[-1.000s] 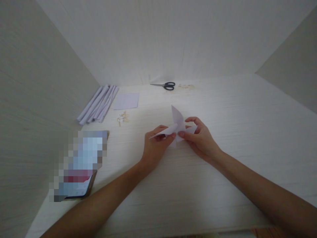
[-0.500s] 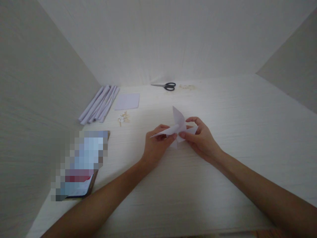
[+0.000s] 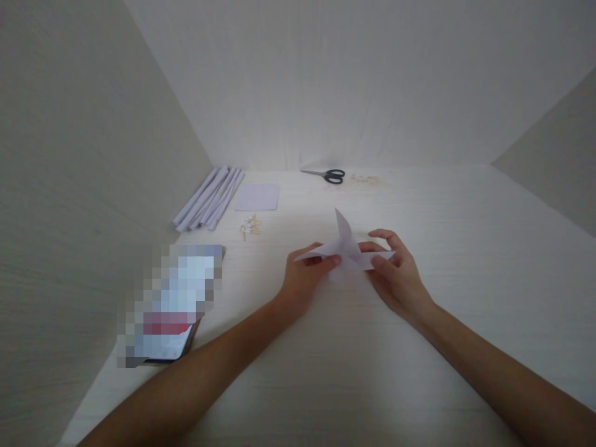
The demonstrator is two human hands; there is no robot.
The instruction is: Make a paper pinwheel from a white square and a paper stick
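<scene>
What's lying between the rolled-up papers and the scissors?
In the head view, a flat square of pale paper lies between them, closer to the rolled-up papers than to the scissors.

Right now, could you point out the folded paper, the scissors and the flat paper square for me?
Folded paper (image 3: 350,251): head view, on its middle, where the flaps meet.
Scissors (image 3: 326,176): head view, where blades and handles join.
Flat paper square (image 3: 257,197): head view, middle of its top face.

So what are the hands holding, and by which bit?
A folded paper: the left hand pinches it near the middle, the right hand by the flap on the right.
</scene>
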